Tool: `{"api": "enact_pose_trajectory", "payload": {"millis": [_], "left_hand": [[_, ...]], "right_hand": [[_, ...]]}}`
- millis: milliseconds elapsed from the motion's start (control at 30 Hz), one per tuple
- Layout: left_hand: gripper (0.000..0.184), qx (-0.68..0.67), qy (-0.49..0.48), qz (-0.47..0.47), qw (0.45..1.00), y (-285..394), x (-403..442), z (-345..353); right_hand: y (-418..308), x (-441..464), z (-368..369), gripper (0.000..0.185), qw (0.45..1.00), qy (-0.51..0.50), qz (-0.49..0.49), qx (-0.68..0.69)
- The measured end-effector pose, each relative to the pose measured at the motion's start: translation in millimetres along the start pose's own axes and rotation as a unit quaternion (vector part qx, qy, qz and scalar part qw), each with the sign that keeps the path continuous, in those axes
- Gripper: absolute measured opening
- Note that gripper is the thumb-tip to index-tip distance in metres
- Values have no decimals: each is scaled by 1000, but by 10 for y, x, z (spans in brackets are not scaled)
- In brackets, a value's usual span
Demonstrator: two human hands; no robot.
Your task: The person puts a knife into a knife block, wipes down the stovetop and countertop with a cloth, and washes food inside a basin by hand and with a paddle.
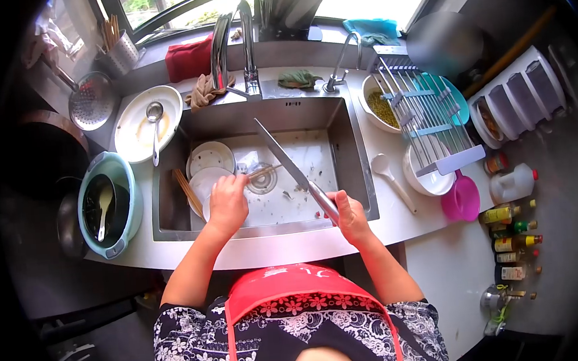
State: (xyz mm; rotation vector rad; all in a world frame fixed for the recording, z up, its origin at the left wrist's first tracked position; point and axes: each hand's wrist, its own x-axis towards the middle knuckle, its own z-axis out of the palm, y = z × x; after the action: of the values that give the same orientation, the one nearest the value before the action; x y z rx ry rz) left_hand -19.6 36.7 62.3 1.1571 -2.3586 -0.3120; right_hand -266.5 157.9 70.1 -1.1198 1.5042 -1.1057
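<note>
Fingers of the right hand (351, 220) clasp a steel-handled kitchen knife (285, 157) pointing to eleven o'clock; the left hand (228, 201) pinches a thin stick (264, 171).

Near the centre, we cannot tell what slender object (263, 171) meets the left hand (228, 203). The right hand (351, 219) hides part of the knife (291, 165) handle. Scraps (287, 195) lower in the sink (352, 169) are too small for us to name. At upper right, a round shape (443, 41) blurs; at lower right, we cannot read the bottles' (516, 242) labels.
</note>
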Motion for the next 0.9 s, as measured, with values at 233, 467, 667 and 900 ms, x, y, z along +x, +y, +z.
{"api": "enact_pose_trajectory", "payload": {"millis": [233, 467, 667, 900], "left_hand": [[42, -435, -200, -232, 847, 84, 286, 94], [55, -623, -237, -330, 669, 187, 355, 95], [45, -658, -236, -285, 656, 150, 349, 6], [31, -671, -236, -249, 658, 186, 258, -156]], "right_hand": [[-121, 71, 6, 34, 920, 81, -240, -300], [-121, 135, 73, 36, 875, 82, -305, -367], [-202, 145, 81, 30, 936, 15, -237, -260], [-325, 107, 32, 28, 994, -59, -43, -86]]}}
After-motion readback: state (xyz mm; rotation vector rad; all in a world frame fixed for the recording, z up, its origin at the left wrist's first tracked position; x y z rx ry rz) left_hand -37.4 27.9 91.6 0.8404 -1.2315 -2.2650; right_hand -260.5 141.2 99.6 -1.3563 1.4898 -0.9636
